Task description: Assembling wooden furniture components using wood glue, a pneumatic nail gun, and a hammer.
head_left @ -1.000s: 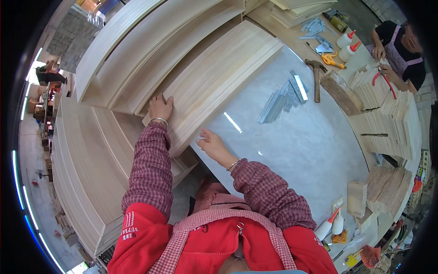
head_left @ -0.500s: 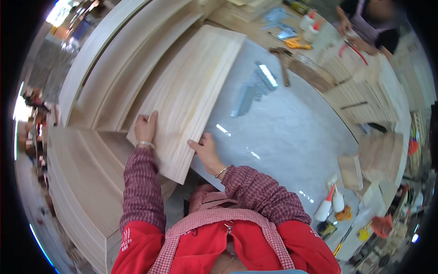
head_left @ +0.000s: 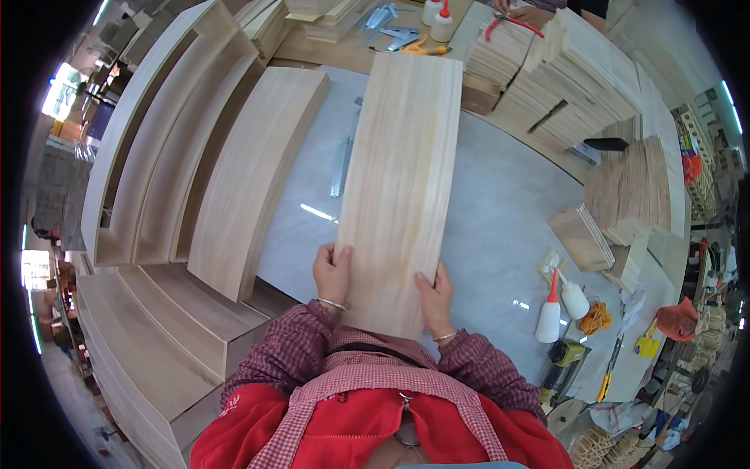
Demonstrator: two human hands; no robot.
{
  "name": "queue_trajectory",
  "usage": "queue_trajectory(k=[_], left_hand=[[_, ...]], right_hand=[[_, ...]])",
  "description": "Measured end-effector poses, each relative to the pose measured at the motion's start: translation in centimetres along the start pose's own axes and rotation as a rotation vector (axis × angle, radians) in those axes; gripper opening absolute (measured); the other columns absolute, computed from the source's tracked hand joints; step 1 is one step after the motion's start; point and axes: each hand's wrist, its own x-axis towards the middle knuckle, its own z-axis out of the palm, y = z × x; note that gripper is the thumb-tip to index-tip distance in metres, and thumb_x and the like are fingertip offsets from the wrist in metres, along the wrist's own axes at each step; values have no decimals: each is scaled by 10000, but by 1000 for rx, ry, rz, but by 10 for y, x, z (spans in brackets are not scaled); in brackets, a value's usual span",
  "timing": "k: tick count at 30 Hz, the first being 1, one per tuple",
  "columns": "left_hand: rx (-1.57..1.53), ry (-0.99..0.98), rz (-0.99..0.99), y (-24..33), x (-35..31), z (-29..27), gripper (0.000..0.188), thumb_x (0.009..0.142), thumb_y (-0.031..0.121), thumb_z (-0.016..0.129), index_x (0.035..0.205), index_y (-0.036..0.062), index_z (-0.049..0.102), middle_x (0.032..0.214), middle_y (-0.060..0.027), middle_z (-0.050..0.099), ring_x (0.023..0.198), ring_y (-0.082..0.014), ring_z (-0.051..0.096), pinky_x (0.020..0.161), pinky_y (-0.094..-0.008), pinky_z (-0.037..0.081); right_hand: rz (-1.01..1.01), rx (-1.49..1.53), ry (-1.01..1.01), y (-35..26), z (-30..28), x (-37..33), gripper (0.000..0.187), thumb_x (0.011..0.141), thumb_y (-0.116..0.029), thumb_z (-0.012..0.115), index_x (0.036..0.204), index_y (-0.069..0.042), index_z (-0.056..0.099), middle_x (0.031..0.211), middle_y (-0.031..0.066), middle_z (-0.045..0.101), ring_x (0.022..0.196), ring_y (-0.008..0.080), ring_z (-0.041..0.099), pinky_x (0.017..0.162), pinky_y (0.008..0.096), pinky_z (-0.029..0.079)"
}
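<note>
My left hand (head_left: 333,272) grips the left edge of a long pale wooden board (head_left: 402,180) near its close end, thumb on top. On the opposite edge, my right hand (head_left: 436,298) holds the same board, its thumb also on the upper face. The board points away from me over the grey tabletop (head_left: 508,211), its near end close to my apron. To its left lies another wooden board (head_left: 258,172) of similar shape, beside open wooden box frames (head_left: 168,133). Metal strips (head_left: 341,168) are partly hidden by the held board.
Stacked wood pieces (head_left: 578,78) fill the far right, with red-handled pliers (head_left: 512,27) on them. Glue bottles (head_left: 549,313), a tape measure (head_left: 564,353) and a yellow cutter (head_left: 605,383) lie at right. Scissors (head_left: 422,49) lie at the back; a co-worker's hands (head_left: 527,14) show beyond.
Both hands have moved right with a board, from beside the box frames to mid-table. Another board now shows at the left. The view has shifted too.
</note>
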Motion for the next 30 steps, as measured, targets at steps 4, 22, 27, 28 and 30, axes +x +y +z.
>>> queue_trajectory(k=[4, 22, 27, 28, 30], left_hand=[[28, -110, -17, -14, -21, 22, 317, 847, 197, 634, 1056, -34, 576, 880, -109, 632, 744, -204, 565, 727, -310, 482], [-467, -702, 201, -43, -168, -26, 310, 934, 130, 548, 1219, 10, 522, 1025, -56, 573, 871, -126, 537, 831, -241, 451], [-596, -1071, -131, -64, -208, -50, 296, 967, 171, 522, 1218, 14, 524, 1022, -56, 582, 829, -103, 542, 781, -207, 467], [-594, -1107, -126, -67, -213, -52, 295, 970, 177, 520, 1218, 16, 524, 1022, -58, 584, 831, -102, 543, 776, -205, 469], [-589, -1149, -117, -72, -221, -56, 295, 974, 184, 519, 1217, 18, 524, 1022, -59, 585, 834, -102, 544, 772, -202, 472]], right_hand=[[34, -39, 79, 15, -31, -13, 467, 865, 7, 526, 1326, 10, 454, 1173, 153, 592, 1017, 197, 562, 891, 282, 437], [-280, 39, -136, 62, -44, -162, 169, 898, -20, 581, 1057, 26, 616, 874, 70, 640, 761, 135, 598, 739, 226, 495], [-227, 169, -191, 83, -49, -209, 117, 902, -38, 587, 998, 14, 630, 822, 62, 645, 696, 112, 597, 674, 197, 502], [-239, 172, -191, 87, -53, -214, 113, 900, -44, 593, 991, 9, 632, 816, 63, 648, 689, 107, 599, 657, 189, 503], [-257, 179, -187, 94, -56, -224, 109, 897, -50, 599, 985, 4, 635, 811, 63, 651, 682, 102, 601, 641, 181, 504]])
